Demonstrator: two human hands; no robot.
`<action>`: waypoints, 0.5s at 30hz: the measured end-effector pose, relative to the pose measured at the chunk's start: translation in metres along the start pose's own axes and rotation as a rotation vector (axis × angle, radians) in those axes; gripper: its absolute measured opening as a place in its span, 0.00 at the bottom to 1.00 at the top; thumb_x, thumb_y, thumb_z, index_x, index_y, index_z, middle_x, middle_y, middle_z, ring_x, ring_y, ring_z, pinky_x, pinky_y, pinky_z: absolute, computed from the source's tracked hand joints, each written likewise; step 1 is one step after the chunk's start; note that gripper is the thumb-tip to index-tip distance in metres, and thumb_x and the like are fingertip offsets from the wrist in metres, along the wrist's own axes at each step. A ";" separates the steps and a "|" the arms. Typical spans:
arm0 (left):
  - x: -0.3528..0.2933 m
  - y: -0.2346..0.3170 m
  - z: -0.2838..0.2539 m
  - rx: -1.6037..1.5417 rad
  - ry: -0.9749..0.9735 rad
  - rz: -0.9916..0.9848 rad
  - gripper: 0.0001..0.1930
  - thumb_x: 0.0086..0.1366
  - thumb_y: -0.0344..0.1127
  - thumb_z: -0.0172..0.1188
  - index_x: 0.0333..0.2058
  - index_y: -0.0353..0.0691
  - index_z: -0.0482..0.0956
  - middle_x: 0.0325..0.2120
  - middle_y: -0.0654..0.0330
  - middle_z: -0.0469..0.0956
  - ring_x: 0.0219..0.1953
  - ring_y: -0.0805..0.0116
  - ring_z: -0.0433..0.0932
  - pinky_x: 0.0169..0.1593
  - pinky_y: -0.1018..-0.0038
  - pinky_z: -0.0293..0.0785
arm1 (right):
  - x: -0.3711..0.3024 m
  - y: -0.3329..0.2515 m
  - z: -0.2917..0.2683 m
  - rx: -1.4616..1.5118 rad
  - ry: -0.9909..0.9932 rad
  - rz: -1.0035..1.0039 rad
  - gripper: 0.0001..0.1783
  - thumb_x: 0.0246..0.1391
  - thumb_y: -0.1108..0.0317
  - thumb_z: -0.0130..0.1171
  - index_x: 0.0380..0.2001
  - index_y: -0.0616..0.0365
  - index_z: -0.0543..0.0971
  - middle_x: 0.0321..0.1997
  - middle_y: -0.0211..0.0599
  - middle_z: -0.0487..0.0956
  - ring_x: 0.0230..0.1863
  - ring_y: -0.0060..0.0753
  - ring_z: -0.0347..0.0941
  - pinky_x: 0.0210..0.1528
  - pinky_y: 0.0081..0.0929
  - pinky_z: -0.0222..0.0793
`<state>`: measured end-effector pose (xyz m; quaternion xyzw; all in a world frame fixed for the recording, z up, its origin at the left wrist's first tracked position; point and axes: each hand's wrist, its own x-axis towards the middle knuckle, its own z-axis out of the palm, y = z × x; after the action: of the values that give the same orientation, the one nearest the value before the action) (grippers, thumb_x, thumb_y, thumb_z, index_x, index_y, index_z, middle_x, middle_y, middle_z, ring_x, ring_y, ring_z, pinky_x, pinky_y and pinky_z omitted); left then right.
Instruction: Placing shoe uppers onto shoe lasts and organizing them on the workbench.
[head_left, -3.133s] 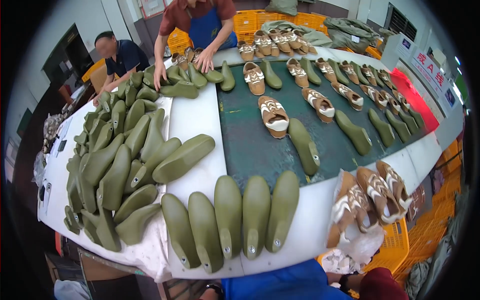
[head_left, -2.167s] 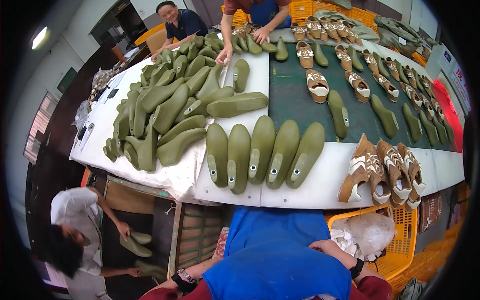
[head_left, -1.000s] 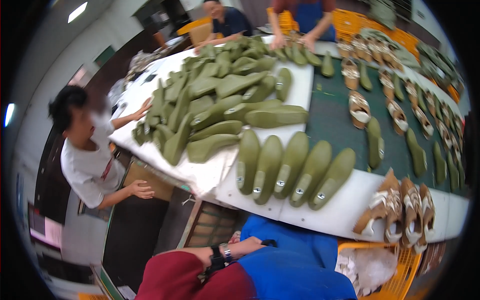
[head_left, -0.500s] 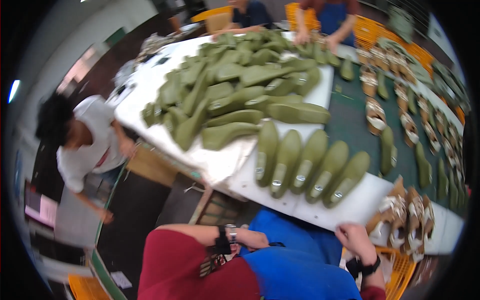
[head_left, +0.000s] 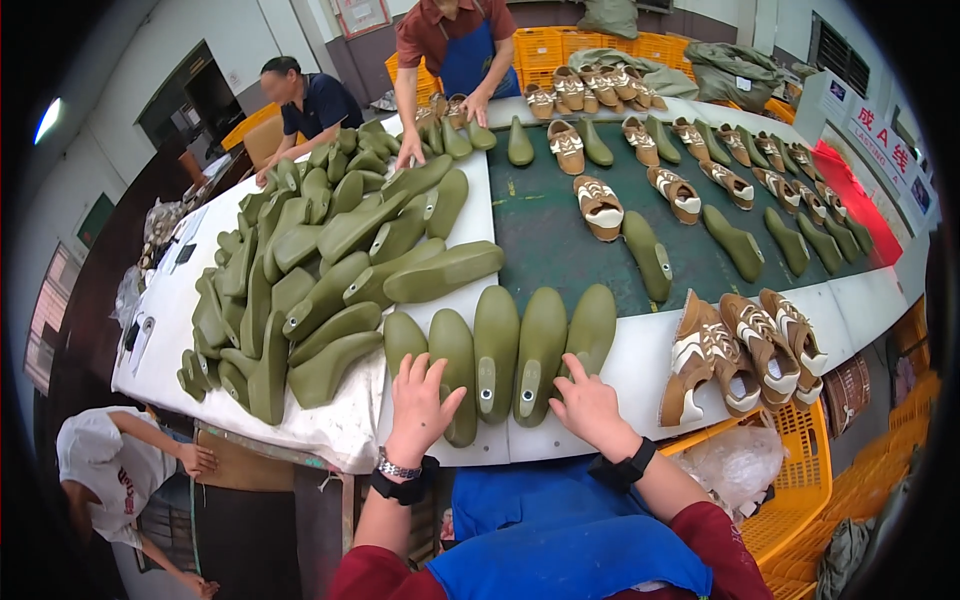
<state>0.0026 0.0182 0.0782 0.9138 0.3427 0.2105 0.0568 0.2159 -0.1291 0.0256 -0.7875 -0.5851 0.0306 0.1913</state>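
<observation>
Several olive-green shoe lasts [head_left: 497, 340] lie side by side in a row on the white near edge of the table, toes pointing away. At the left end of the row is my left hand [head_left: 421, 402], open with fingers spread, over the heel ends of two lasts. My right hand [head_left: 592, 400] is also open, its fingertips at the heel of the rightmost last [head_left: 592, 330]. Neither hand grips anything; whether the fingertips touch the lasts I cannot tell. Left of the row lies a large heap of similar lasts [head_left: 290, 255] on a white cloth.
Brown-and-white shoes [head_left: 765, 345] stand at the right near edge. A green belt [head_left: 545, 255] carries shoes and lasts in rows. Below the right edge is a yellow crate [head_left: 800, 480] with plastic in it. Across the table, a co-worker's hands [head_left: 410, 148] touch lasts; another person [head_left: 120, 470] stands left.
My view has turned and levelled. My left hand has come up from my lap to the row of lasts, and my right hand has moved from the table edge to the row's right end.
</observation>
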 end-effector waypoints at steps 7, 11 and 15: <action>-0.020 -0.044 0.047 0.063 0.079 -0.153 0.25 0.52 0.48 0.63 0.45 0.39 0.75 0.50 0.46 0.69 0.57 0.42 0.60 0.57 0.51 0.56 | -0.005 0.011 -0.002 0.026 0.124 0.165 0.28 0.44 0.67 0.57 0.53 0.46 0.68 0.57 0.59 0.64 0.34 0.53 0.76 0.33 0.42 0.74; -0.023 -0.039 0.055 0.054 0.177 -0.154 0.23 0.51 0.49 0.63 0.41 0.40 0.78 0.46 0.53 0.74 0.56 0.47 0.63 0.57 0.51 0.56 | 0.003 0.019 0.003 0.015 -0.025 0.288 0.35 0.49 0.63 0.55 0.62 0.39 0.59 0.51 0.67 0.68 0.33 0.59 0.76 0.35 0.44 0.74; -0.018 -0.034 0.055 0.086 0.191 -0.148 0.22 0.52 0.50 0.61 0.41 0.41 0.79 0.42 0.57 0.76 0.55 0.50 0.63 0.57 0.49 0.55 | 0.043 0.051 0.017 0.010 0.053 0.227 0.37 0.50 0.63 0.55 0.63 0.41 0.56 0.49 0.61 0.71 0.33 0.57 0.76 0.34 0.45 0.74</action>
<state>-0.0068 0.0345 0.0137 0.8633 0.4219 0.2768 0.0001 0.2708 -0.0970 -0.0001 -0.8483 -0.4867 0.0341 0.2056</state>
